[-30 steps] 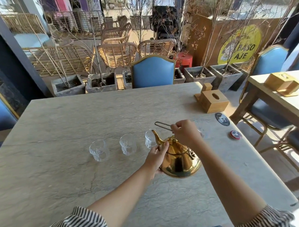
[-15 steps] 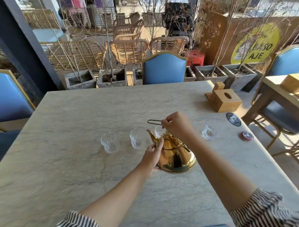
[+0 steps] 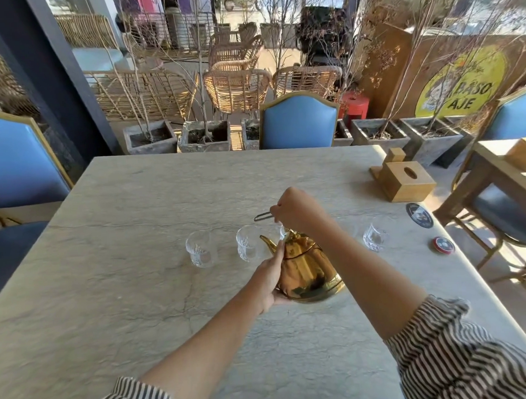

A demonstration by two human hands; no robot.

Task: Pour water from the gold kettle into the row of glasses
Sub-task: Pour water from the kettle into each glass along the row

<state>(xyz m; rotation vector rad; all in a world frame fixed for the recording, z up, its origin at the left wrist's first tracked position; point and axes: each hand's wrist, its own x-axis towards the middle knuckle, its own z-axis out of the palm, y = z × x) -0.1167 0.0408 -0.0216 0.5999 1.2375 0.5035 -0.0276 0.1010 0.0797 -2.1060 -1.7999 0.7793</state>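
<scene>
The gold kettle (image 3: 307, 269) is tilted to the left above the stone table (image 3: 138, 265), its spout close to the rim of the second glass (image 3: 248, 243). My right hand (image 3: 297, 211) grips the kettle's wire handle from above. My left hand (image 3: 269, 279) presses against the kettle's left side and base. A first clear glass (image 3: 200, 252) stands to the left of the spout. A third glass is mostly hidden behind my right hand. Another glass (image 3: 375, 236) stands to the right of my right forearm.
A wooden tissue box (image 3: 405, 184) sits at the table's far right, with two round coasters (image 3: 419, 215) (image 3: 443, 245) near the right edge. Blue chairs (image 3: 299, 120) stand around the table, and a second table (image 3: 495, 165) lies to the right.
The kettle has moved left along the row and tipped further, its spout now at the second glass. Both hands kept their hold. The camera has turned left.
</scene>
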